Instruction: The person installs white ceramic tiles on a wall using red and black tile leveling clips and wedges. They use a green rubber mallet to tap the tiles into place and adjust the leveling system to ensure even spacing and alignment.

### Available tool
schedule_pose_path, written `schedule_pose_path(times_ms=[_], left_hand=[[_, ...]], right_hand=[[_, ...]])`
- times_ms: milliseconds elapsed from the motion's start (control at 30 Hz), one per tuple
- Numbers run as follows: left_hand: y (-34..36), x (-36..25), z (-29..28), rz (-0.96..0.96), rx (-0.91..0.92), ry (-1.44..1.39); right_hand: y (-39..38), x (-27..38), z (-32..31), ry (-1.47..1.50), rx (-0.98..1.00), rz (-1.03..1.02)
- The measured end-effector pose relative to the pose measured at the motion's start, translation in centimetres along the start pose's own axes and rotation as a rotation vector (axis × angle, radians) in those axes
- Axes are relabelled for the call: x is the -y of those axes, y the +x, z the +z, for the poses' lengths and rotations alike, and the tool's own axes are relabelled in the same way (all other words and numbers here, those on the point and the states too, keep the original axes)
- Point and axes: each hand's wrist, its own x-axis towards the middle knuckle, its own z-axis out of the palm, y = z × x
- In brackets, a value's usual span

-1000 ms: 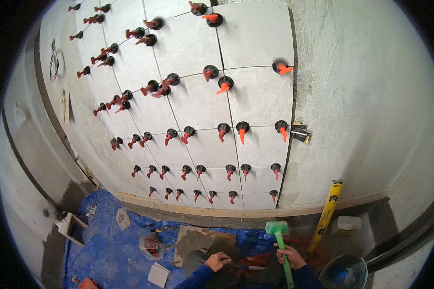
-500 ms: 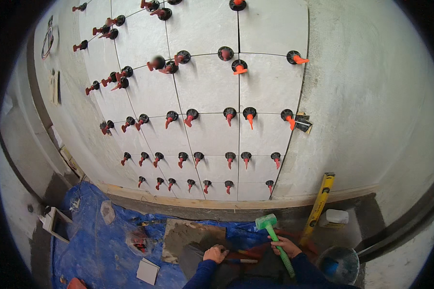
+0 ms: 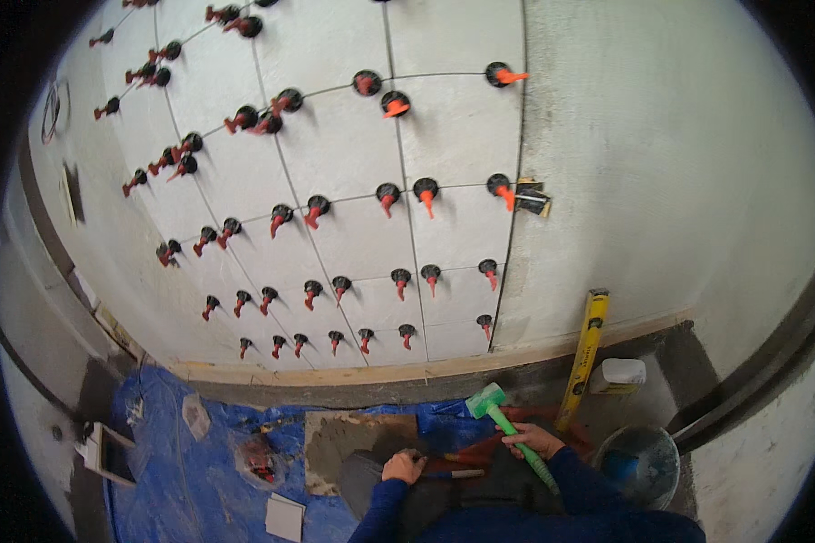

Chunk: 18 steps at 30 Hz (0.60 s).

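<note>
My right hand (image 3: 532, 441) grips the handle of a green mallet (image 3: 485, 400), its head tilted up toward the left. My left hand (image 3: 403, 467) has curled fingers near my grey-clad knee (image 3: 362, 481); whatever they may hold is hidden. Beyond them, light grey wall tiles (image 3: 453, 136) carry several levelling clips (image 3: 425, 195) with black bases and red or orange handles. A mortar-smeared board (image 3: 330, 452) lies beside my knee. A yellow spirit level (image 3: 581, 357) leans upright against the wall, right of the mallet.
A blue tarp (image 3: 172, 452) bears loose light tiles (image 3: 283, 516) and a bag of red pieces (image 3: 260, 464). A grey bucket (image 3: 641, 466) is at my right, behind it a white container (image 3: 618, 376). A small white frame (image 3: 109, 452) stands at left; plastered walls (image 3: 679, 181) border the tiles.
The view has shifted, so the tiled wall sits higher and further left in the picture. My right hand and the mallet appear slightly higher; my grip is unchanged.
</note>
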Motion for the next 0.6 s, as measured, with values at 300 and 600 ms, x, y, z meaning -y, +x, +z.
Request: schedule_pose_path(times_ms=[300, 600], left_hand=[[-0.2, 1.6, 0.0, -0.001, -0.008, -0.027], [-1.0, 1.3, -0.1, 0.029, -0.012, 0.052]], right_hand=[[1.3, -0.9, -0.1, 0.072, 0.045, -0.034], [0.8, -0.5, 0.6, 0.022, 0.042, -0.072]])
